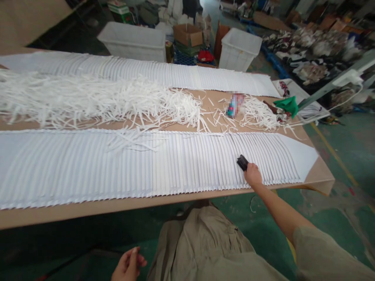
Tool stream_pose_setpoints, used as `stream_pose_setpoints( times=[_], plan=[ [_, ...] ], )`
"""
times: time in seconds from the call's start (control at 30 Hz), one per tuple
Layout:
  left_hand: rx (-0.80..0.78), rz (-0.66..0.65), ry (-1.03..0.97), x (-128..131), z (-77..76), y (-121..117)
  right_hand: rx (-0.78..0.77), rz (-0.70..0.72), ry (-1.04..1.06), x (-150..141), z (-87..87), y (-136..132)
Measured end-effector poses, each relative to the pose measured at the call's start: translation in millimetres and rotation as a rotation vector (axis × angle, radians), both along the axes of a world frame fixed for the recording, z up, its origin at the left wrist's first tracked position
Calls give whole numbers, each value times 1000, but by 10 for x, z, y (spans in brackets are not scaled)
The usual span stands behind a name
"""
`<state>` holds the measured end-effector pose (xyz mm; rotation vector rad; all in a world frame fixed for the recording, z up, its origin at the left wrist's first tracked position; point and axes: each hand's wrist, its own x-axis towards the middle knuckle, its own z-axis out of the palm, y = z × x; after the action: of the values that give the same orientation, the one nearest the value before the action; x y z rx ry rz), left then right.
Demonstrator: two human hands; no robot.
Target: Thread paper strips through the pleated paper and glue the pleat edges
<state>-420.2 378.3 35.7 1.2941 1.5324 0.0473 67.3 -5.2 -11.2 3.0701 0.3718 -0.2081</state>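
Note:
My right hand (pixel 252 174) is closed around a small black stapler (pixel 242 163), its far end resting on or just above the near row of overlapping white paper sheets (pixel 187 162). The sheets are fanned side by side in a long band along the table's near edge. Below that edge, my left hand (pixel 129 264) hangs with curled fingers and the thumb against them; I see nothing in it. A few loose white paper strips (pixel 131 140) lie across the middle of the near band.
A large heap of shredded white strips (pixel 102 99) covers the middle of the brown table (pixel 88 210). Beyond it runs a second band of sheets (pixel 175 76). A green cloth (pixel 288 105) and a blurred packet (pixel 234 105) lie right. White bins (pixel 238 48) stand behind.

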Motion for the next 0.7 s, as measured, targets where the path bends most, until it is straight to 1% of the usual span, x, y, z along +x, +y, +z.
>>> stream_pose_setpoints(
  times=[0.1,0.17,0.23,0.33,0.4,0.47,0.53,0.6,0.7],
  plan=[
    [62,80,-45,173,-55,-173,68,65,19,-49,-41,-93],
    [86,136,-75,415,-86,-329,109,84,21,45,-32,-234],
    [89,162,-119,738,-108,-498,142,93,-4,179,-38,-396],
    [83,57,-155,1279,-116,-703,198,148,-82,324,-132,-579],
    [143,-15,-167,1600,-113,-785,263,192,-110,341,-229,-626],
    [200,-54,-191,1847,-116,-848,341,228,-78,300,-309,-625],
    [227,-58,-212,2015,-133,-924,381,264,-2,240,-340,-606],
    [248,-67,-221,2116,-165,-1021,375,277,87,211,-312,-599],
    [292,-126,-204,2178,-231,-1167,372,179,192,284,-150,-602]
  ],
)
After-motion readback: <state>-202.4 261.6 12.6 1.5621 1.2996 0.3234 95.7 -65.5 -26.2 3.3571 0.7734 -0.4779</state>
